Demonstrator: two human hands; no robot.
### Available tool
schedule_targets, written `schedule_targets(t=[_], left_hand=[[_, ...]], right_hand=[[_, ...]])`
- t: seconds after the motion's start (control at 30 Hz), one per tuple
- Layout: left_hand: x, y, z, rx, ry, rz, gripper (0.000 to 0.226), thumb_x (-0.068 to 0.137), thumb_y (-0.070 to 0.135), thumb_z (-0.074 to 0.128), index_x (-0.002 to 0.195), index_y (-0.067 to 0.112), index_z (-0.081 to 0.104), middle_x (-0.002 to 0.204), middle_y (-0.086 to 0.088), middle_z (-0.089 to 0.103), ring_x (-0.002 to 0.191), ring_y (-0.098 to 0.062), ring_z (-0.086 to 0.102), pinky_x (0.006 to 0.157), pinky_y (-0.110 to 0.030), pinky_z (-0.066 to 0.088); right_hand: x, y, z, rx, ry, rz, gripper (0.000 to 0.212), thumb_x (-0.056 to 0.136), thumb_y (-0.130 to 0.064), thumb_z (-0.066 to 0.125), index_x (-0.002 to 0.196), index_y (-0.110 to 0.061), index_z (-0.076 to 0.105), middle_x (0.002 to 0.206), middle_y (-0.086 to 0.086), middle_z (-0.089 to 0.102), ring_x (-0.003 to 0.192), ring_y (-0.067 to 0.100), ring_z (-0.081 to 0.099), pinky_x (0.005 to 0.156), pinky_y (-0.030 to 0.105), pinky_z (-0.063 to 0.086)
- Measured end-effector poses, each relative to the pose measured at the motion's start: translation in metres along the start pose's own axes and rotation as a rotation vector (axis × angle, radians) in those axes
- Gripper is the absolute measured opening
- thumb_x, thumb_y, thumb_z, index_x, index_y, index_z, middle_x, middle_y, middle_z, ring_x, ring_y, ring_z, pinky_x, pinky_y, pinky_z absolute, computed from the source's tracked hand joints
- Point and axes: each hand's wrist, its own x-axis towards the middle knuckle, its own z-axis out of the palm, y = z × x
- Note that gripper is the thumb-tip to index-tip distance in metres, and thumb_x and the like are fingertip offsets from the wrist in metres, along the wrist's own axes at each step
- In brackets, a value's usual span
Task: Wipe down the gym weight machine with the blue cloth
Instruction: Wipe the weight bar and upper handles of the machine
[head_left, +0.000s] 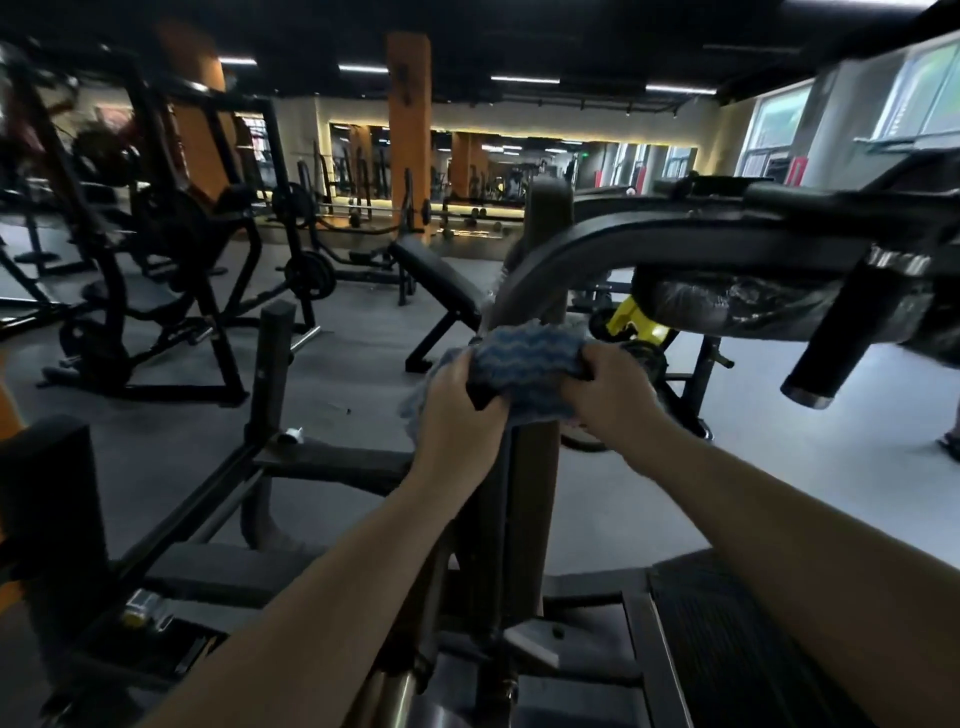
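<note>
Blue cloth (524, 364) wrapped over the machine's upright post (535, 467), stretched between both hands. Left hand (457, 405) clenched on its left end, right hand (610, 387) gripping its right end. Bench (441, 280) beyond, well apart.

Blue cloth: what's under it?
The blue cloth wraps the machine's upright post; both hands, left hand and right hand, grip it. The post surface beneath is covered.
</note>
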Motion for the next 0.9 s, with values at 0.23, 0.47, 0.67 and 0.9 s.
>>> schedule_targets(t=[0.23,0.47,0.67,0.9], left_hand=[[0.087,0.039,0.019,0.077,0.076,0.179,0.051,0.094,0.015,0.047,0.143,0.011,0.034,0.140,-0.006,0.042,0.130,-0.015,0.039,0.107,-0.029,0.037],[0.134,0.019,0.048,0.193,0.013,0.196,0.059,0.087,0.030,0.060,0.138,0.013,0.035,0.134,-0.005,0.046,0.124,-0.017,0.044,0.100,-0.027,0.039],[0.143,0.011,0.059,0.180,-0.044,0.111,0.057,0.089,0.037,0.057,0.136,0.013,0.036,0.128,-0.006,0.052,0.116,-0.021,0.051,0.099,-0.041,0.043],[0.158,0.034,0.055,0.447,-0.129,0.343,0.069,0.088,0.045,0.053,0.144,0.015,0.027,0.140,0.000,0.043,0.127,-0.017,0.042,0.104,-0.030,0.035]], right_hand=[[0.072,-0.029,-0.047,0.007,0.270,-0.263,0.030,0.086,-0.003,0.059,0.099,-0.017,0.037,0.080,-0.016,0.044,0.068,-0.005,0.045,0.048,-0.001,0.036],[0.088,0.050,-0.003,0.362,0.530,0.050,0.023,0.084,-0.007,0.066,0.099,-0.008,0.048,0.079,-0.006,0.053,0.082,0.023,0.057,0.071,0.032,0.046],[0.114,0.061,0.029,0.547,0.425,0.327,0.025,0.081,-0.027,0.071,0.094,-0.009,0.059,0.085,0.006,0.063,0.081,0.025,0.061,0.066,0.037,0.051],[0.113,0.036,0.037,1.037,0.401,0.394,0.015,0.094,-0.012,0.051,0.079,-0.011,0.051,0.078,0.010,0.059,0.072,0.016,0.059,0.065,0.025,0.047]])
